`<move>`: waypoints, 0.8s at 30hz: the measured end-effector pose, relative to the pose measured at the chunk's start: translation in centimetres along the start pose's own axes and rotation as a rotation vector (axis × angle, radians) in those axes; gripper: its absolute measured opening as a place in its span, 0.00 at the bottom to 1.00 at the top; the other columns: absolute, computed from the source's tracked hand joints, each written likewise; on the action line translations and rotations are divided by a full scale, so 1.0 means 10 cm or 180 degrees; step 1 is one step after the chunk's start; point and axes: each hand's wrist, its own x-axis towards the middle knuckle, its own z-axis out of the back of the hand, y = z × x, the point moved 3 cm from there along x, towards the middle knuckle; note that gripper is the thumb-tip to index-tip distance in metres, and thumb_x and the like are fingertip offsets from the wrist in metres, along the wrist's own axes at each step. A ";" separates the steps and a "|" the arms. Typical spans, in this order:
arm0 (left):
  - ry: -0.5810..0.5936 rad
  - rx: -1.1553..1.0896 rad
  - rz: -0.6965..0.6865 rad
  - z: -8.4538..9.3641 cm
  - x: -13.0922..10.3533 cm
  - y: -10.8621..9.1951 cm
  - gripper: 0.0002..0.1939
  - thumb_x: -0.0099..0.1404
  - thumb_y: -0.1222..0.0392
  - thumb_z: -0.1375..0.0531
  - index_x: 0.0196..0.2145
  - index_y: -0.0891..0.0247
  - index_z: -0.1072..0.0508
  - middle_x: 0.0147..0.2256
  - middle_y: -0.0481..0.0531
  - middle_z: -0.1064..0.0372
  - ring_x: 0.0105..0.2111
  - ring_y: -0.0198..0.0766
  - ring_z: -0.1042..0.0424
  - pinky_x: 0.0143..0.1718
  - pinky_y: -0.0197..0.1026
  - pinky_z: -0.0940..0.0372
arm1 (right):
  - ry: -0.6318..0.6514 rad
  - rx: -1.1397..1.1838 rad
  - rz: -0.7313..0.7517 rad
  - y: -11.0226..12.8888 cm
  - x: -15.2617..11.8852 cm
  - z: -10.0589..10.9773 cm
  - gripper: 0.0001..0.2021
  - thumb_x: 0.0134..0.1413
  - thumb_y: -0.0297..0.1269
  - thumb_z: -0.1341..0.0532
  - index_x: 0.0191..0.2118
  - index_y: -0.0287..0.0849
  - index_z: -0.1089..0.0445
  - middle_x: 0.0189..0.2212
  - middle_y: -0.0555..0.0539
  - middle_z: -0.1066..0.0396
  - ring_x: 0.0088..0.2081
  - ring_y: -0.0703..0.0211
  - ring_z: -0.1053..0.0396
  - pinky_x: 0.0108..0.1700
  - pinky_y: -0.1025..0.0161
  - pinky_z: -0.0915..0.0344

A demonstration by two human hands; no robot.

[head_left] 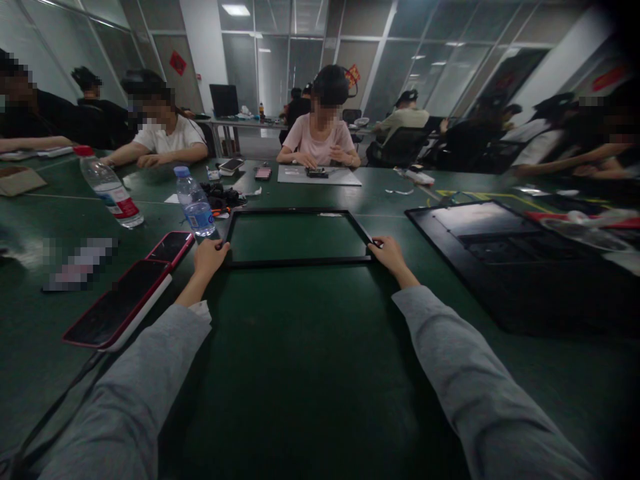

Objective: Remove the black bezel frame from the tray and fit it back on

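A thin black rectangular frame [300, 262], with the green tabletop showing through its middle, is held between my two hands at the centre of the view. My left hand [210, 257] grips its left side near the front corner, fingers closed. On the opposite side, my right hand [390, 252] is closed around the right edge close to the front corner. A small pale strip [330, 215] shows on the far bar of the frame. Whether the frame rests on the table or hangs just above it, I cannot tell.
Left of me are phones [120, 303], a red-capped bottle [110, 187] and a blue-capped bottle [194, 200]. A large black panel [480, 267] lies on the right. Across the green table [300, 373], a person in pink [320, 130] works over a white mat [345, 177].
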 end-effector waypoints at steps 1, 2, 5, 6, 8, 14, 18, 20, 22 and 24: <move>-0.0030 -0.0034 -0.0032 0.00 0.00 0.00 0.25 0.71 0.46 0.44 0.54 0.66 0.20 0.51 0.65 0.23 0.49 0.54 0.25 0.50 0.50 0.33 | 0.0002 0.0013 0.0009 0.00 0.00 0.00 0.17 0.52 0.39 0.40 0.45 0.39 0.23 0.37 0.40 0.25 0.43 0.47 0.29 0.54 0.50 0.32; -0.0053 -0.0060 -0.0062 0.00 0.00 0.00 0.25 0.70 0.47 0.44 0.54 0.66 0.20 0.50 0.66 0.23 0.49 0.55 0.25 0.50 0.50 0.33 | 0.0000 0.0025 0.0008 0.01 -0.01 0.01 0.17 0.52 0.39 0.41 0.46 0.39 0.23 0.37 0.40 0.26 0.43 0.47 0.29 0.54 0.50 0.33; -0.0077 -0.0107 -0.0123 0.01 -0.01 -0.02 0.24 0.69 0.48 0.43 0.52 0.64 0.19 0.49 0.65 0.22 0.49 0.54 0.25 0.50 0.49 0.33 | -0.0002 0.0046 -0.0026 0.01 -0.03 0.03 0.17 0.54 0.38 0.42 0.46 0.38 0.24 0.37 0.40 0.27 0.44 0.48 0.30 0.55 0.49 0.34; -0.0069 -0.0119 -0.0122 0.02 -0.02 -0.02 0.23 0.68 0.48 0.42 0.52 0.64 0.19 0.49 0.64 0.21 0.48 0.53 0.24 0.49 0.48 0.33 | 0.0001 0.0057 -0.0043 0.02 -0.04 0.03 0.16 0.54 0.37 0.42 0.46 0.38 0.24 0.37 0.40 0.27 0.45 0.48 0.30 0.55 0.49 0.34; -0.0040 -0.0137 -0.0100 0.04 -0.02 -0.04 0.23 0.68 0.48 0.42 0.51 0.65 0.19 0.49 0.64 0.21 0.48 0.52 0.24 0.48 0.47 0.32 | -0.0005 0.0088 -0.0071 0.02 -0.07 0.04 0.16 0.55 0.37 0.42 0.46 0.38 0.25 0.37 0.40 0.28 0.45 0.48 0.30 0.55 0.49 0.34; 0.0080 -0.0131 -0.0201 0.07 -0.04 -0.09 0.20 0.69 0.49 0.42 0.47 0.63 0.18 0.47 0.64 0.21 0.47 0.53 0.24 0.46 0.47 0.33 | -0.0129 0.0178 -0.0269 0.05 -0.20 0.11 0.16 0.56 0.39 0.42 0.46 0.37 0.25 0.36 0.41 0.29 0.43 0.49 0.32 0.53 0.50 0.34; -0.0086 -0.0096 -0.0158 0.12 -0.14 -0.13 0.21 0.73 0.52 0.44 0.54 0.67 0.21 0.52 0.68 0.25 0.51 0.54 0.26 0.49 0.50 0.35 | -0.0208 0.0357 -0.0358 0.08 -0.39 0.19 0.18 0.60 0.42 0.44 0.50 0.37 0.26 0.39 0.40 0.28 0.40 0.53 0.33 0.51 0.54 0.34; -0.0362 -0.0034 -0.0178 0.17 -0.21 -0.17 0.22 0.75 0.52 0.45 0.56 0.68 0.23 0.55 0.70 0.27 0.53 0.56 0.29 0.51 0.52 0.37 | -0.0298 0.0330 -0.0353 0.09 -0.51 0.25 0.20 0.61 0.42 0.45 0.52 0.35 0.27 0.41 0.38 0.28 0.42 0.52 0.33 0.53 0.54 0.34; -0.0512 -0.0087 -0.0359 0.21 -0.30 -0.22 0.22 0.76 0.51 0.45 0.57 0.67 0.23 0.56 0.69 0.28 0.55 0.55 0.31 0.53 0.53 0.38 | -0.0435 0.0250 -0.0368 0.09 -0.64 0.34 0.22 0.61 0.41 0.46 0.53 0.33 0.28 0.44 0.35 0.28 0.48 0.49 0.34 0.58 0.51 0.37; -0.0377 -0.0261 -0.0684 0.23 -0.38 -0.29 0.20 0.76 0.50 0.44 0.55 0.64 0.22 0.55 0.65 0.28 0.54 0.53 0.32 0.54 0.51 0.38 | -0.0660 0.0132 -0.0450 0.05 -0.77 0.49 0.23 0.60 0.39 0.47 0.55 0.32 0.29 0.49 0.31 0.30 0.55 0.44 0.37 0.63 0.45 0.43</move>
